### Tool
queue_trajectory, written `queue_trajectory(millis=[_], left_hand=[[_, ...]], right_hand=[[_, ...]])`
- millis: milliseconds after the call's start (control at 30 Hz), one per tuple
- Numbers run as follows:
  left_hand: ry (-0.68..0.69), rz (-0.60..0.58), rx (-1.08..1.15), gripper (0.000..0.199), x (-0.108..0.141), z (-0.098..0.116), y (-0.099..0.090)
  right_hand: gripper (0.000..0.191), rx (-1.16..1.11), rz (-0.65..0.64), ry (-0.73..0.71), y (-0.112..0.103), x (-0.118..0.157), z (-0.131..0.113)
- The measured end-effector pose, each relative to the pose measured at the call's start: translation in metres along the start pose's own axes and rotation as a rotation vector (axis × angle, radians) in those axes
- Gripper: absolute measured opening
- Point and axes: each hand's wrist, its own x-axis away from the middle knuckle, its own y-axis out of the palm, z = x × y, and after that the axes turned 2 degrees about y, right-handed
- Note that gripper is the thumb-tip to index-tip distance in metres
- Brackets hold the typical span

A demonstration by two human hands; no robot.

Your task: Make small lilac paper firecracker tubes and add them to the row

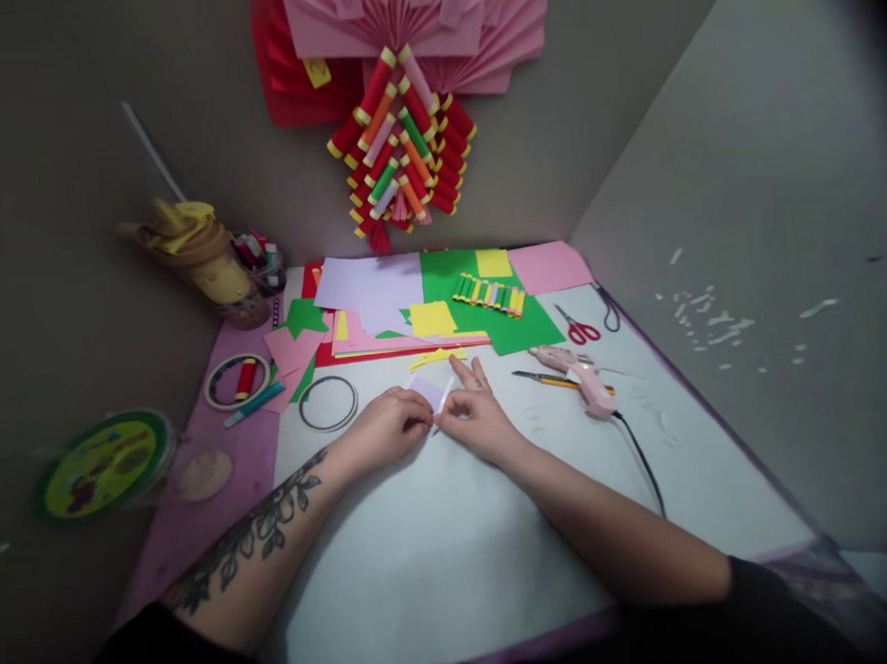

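Observation:
Between my two hands is a small piece of pale lilac paper point(426, 389), with a narrow white strip along its right side. My left hand point(395, 421) pinches its near edge, fingers closed. My right hand point(479, 416) pinches the near right corner with thumb and forefinger, while its other fingers point up and away. The fingertips of both hands almost meet and cover the lower edge of the paper. Thin yellow paper scraps point(437, 357) lie just beyond my hands. A roll of tape point(329, 403) lies left of my left hand.
On the right are a pink glue gun point(591, 389) with a black cord, a craft knife point(545, 377) and red-handled scissors point(578, 326). Behind lie coloured sheets, with small paper rolls point(488, 295) on a green sheet point(526, 335). A cup point(222, 275) and round fan point(106, 465) stand left.

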Motion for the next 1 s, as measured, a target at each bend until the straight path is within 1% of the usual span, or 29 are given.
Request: queue_trajectory(millis=[233, 700, 1000], left_hand=[[-0.032, 0.007, -0.01, 0.019, -0.0004, 0.0006, 0.0017], [-0.032, 0.016, -0.004, 0.018, 0.0001, -0.0017, 0.0037], [-0.041, 0.013, -0.001, 0.019, 0.0, -0.0013, 0.0034]], right_hand=[[0.01, 0.008, -0.01, 0.009, 0.0001, 0.0003, -0.0008], [0.012, 0.054, -0.028, 0.003, 0.0001, 0.0, -0.0018], [0.011, 0.061, -0.007, 0.008, 0.0011, 0.0007, -0.0032]])
